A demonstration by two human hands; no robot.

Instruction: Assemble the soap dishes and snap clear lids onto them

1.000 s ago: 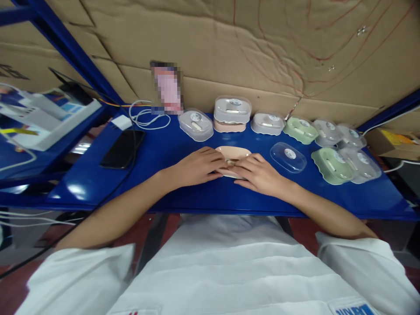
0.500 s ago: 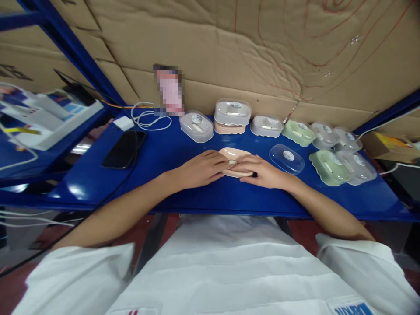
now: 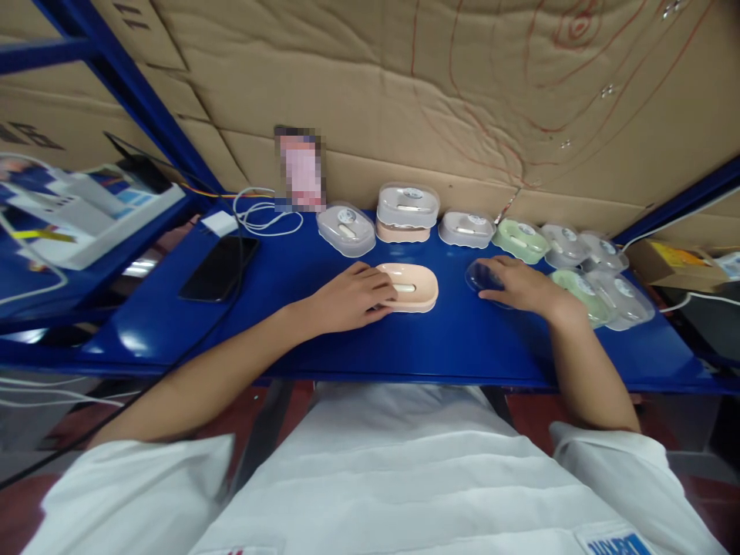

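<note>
A peach soap dish [image 3: 426, 288] with a pale bar-like piece in its middle lies uncovered on the blue table. My left hand [image 3: 355, 297] grips its left end, fingers curled over the rim. To the right, my right hand [image 3: 523, 287] is closed on a clear plastic lid [image 3: 479, 276], which lies on the table with its right part hidden under the fingers. Just beyond that hand sits a green lidded soap dish [image 3: 578, 287], partly covered by my wrist.
Along the back stand several lidded soap dishes: a grey one [image 3: 345, 231], a stacked pair [image 3: 408, 204] and a green one [image 3: 521, 240]. A dark phone [image 3: 220, 268], a white charger [image 3: 220, 223] and cable lie left. An open carton [image 3: 676, 270] stands far right.
My right hand has left the peach soap dish and moved right onto the clear lid. My left hand stays at the dish's left end, and more of the dish now shows.
</note>
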